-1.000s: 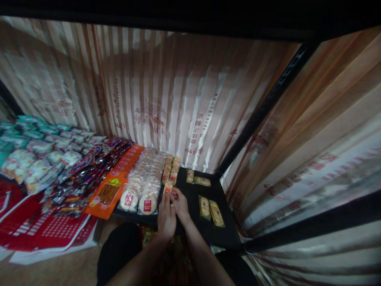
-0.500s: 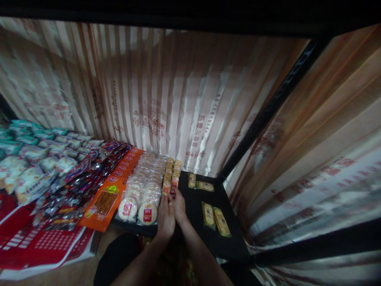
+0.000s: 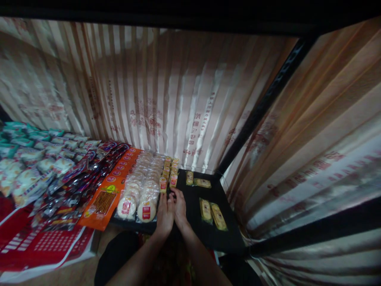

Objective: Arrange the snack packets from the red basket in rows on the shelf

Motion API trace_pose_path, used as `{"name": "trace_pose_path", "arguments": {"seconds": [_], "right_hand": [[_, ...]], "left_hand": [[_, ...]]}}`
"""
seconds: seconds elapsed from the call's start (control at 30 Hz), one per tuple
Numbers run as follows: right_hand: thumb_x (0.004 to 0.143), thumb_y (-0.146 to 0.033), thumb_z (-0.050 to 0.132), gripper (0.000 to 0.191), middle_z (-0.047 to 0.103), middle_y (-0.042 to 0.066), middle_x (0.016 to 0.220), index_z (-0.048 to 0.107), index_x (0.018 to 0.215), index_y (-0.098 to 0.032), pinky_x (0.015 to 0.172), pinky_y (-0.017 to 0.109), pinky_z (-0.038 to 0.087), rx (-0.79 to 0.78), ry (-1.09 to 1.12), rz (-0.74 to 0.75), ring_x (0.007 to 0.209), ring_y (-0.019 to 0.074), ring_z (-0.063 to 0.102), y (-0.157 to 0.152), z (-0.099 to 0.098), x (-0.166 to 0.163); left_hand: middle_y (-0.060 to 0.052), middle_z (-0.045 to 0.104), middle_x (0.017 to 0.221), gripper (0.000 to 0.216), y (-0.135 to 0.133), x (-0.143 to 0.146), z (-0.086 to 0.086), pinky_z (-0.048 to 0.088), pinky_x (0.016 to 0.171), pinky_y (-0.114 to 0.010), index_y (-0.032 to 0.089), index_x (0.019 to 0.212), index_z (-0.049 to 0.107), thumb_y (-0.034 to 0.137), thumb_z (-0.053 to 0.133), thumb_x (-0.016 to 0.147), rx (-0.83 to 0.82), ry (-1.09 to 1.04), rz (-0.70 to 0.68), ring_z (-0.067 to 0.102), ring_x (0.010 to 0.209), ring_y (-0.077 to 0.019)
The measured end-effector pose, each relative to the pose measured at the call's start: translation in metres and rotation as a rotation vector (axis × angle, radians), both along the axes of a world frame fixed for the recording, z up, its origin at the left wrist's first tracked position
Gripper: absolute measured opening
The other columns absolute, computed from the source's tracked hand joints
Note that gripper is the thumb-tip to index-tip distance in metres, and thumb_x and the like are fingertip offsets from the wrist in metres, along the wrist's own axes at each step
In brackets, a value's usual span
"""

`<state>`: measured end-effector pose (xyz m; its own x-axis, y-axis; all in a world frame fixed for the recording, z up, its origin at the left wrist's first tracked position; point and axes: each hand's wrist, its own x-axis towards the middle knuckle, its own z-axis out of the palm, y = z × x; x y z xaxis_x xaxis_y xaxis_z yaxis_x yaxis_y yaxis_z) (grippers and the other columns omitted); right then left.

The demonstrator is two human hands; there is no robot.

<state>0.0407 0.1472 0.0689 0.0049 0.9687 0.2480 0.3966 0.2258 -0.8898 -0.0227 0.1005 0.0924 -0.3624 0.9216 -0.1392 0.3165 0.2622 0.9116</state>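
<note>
My left hand (image 3: 165,213) lies over the black shelf with its fingers stretched forward, the tips at the near end of a column of small yellow packets with red labels (image 3: 163,185). Close against it is my right hand (image 3: 180,207), fingers slightly bent, just below the second yellow column (image 3: 174,180). Neither hand shows anything held, though the space between the palms is hidden. Left of my hands stand two rows of round pale crackers in clear wrap (image 3: 146,212). To the right, longer yellow packets (image 3: 218,216) lie on the black shelf (image 3: 190,232).
An orange snack bag (image 3: 102,202) lies beside the crackers, then dark red packets (image 3: 89,171) and white-and-green bags (image 3: 32,153). A red basket (image 3: 44,244) is at lower left. A pleated curtain (image 3: 166,91) hangs behind. A black metal post (image 3: 256,115) stands at the right.
My hands have drawn back slightly from the small yellow packets, whose front labels now show more fully. The view has shifted a little.
</note>
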Motion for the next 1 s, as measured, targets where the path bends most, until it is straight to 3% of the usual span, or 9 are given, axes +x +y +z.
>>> {"name": "trace_pose_path", "arguments": {"seconds": [0.17,0.33,0.47,0.6,0.83,1.0], "right_hand": [[0.080,-0.026,0.040,0.032,0.061,0.012,0.101,0.062,0.100,-0.015,0.077,0.032,0.050,0.088,-0.067,-0.070,0.088,0.0190,0.059,-0.013,-0.002,0.025],[0.079,-0.026,0.041,0.031,0.063,0.011,0.097,0.065,0.095,-0.016,0.080,0.033,0.049,0.091,-0.082,-0.110,0.089,0.0194,0.060,-0.030,-0.003,0.048],[0.076,-0.021,0.041,0.031,0.065,0.008,0.094,0.064,0.096,-0.017,0.079,0.031,0.049,0.035,-0.029,-0.076,0.086,0.0177,0.061,-0.050,-0.005,0.054],[0.070,-0.015,0.039,0.035,0.065,0.007,0.093,0.065,0.094,-0.018,0.080,0.030,0.049,-0.024,0.009,-0.013,0.088,0.0178,0.061,-0.065,-0.009,0.056],[0.067,-0.012,0.038,0.034,0.064,0.005,0.090,0.063,0.090,-0.018,0.078,0.028,0.049,-0.036,-0.027,0.076,0.084,0.0162,0.061,-0.065,-0.008,0.058],[0.070,-0.016,0.043,0.027,0.064,0.004,0.087,0.063,0.087,-0.019,0.076,0.030,0.048,0.018,-0.048,0.091,0.079,0.0167,0.061,-0.067,-0.006,0.057]], "left_hand": [[-0.014,0.032,0.144,0.048,-0.018,0.008,0.000,0.018,0.112,-0.033,0.007,0.128,0.041,0.028,0.028,0.087,-0.007,0.046,-0.038,0.026,0.134,-0.0178],[-0.013,0.035,0.142,0.046,-0.040,0.029,0.015,0.021,0.111,-0.032,0.008,0.123,0.048,0.028,0.028,0.087,-0.036,0.090,-0.150,0.030,0.132,-0.0178],[-0.013,0.039,0.139,0.047,-0.056,0.040,0.025,0.021,0.110,-0.031,0.008,0.123,0.049,0.028,0.026,0.087,-0.044,0.129,-0.231,0.031,0.131,-0.0178],[-0.011,0.043,0.137,0.047,-0.069,0.044,0.027,0.023,0.109,-0.029,0.010,0.121,0.052,0.030,0.025,0.087,-0.062,0.163,-0.225,0.035,0.129,-0.0175],[-0.014,0.043,0.137,0.050,-0.092,0.047,0.029,0.025,0.107,-0.029,0.008,0.128,0.044,0.028,0.027,0.086,-0.002,0.224,-0.260,0.035,0.129,-0.0193],[-0.015,0.045,0.135,0.048,-0.103,0.041,0.031,0.027,0.106,-0.030,0.008,0.125,0.048,0.028,0.029,0.086,-0.012,0.235,-0.243,0.039,0.126,-0.0201]]}}
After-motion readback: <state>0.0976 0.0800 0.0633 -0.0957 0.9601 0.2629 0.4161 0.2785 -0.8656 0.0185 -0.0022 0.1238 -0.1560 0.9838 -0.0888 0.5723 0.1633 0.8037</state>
